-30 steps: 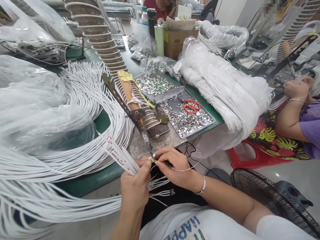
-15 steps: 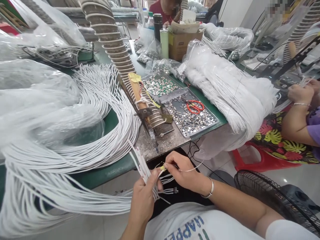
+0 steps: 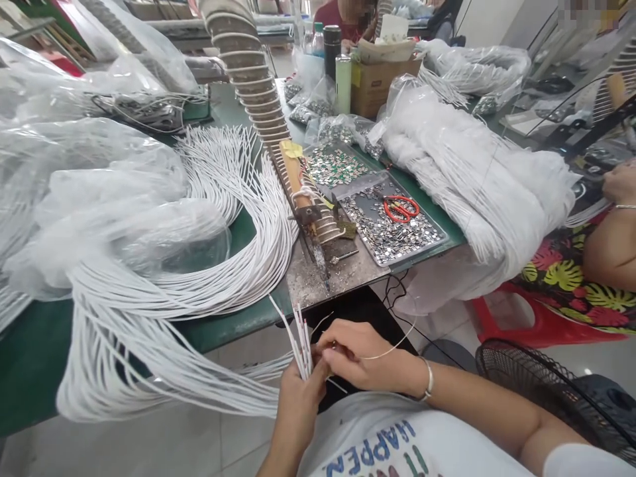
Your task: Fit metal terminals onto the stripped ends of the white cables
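Observation:
My left hand (image 3: pixel 301 397) is closed around a bundle of white cables (image 3: pixel 304 341), whose cut ends point up above my thumb, some with reddish tips. The rest of the cables trail left to the bench. My right hand (image 3: pixel 360 358) presses against the left one, thumb and fingers pinched. A thin wire (image 3: pixel 408 336) runs through it, looping out behind and showing a short end in front. What lies between the two hands' fingertips is hidden. Just beyond the hands, a soldering iron (image 3: pixel 320 258) is fixed at the bench edge, tip downward.
A tray of small metal connectors (image 3: pixel 397 238) holds red-handled snips (image 3: pixel 401 209). Behind it lie small green boards (image 3: pixel 338 165). A ribbed hose (image 3: pixel 253 73) arches over the iron. Bagged cables (image 3: pixel 472 172) hang off the bench at right, near another person's arm (image 3: pixel 611 245) and a fan (image 3: pixel 521 391).
The view has shifted, so the bench appears farther right. My hands have drawn closer together, and the right fingers now cover the yellow piece and cable ends seen between them before.

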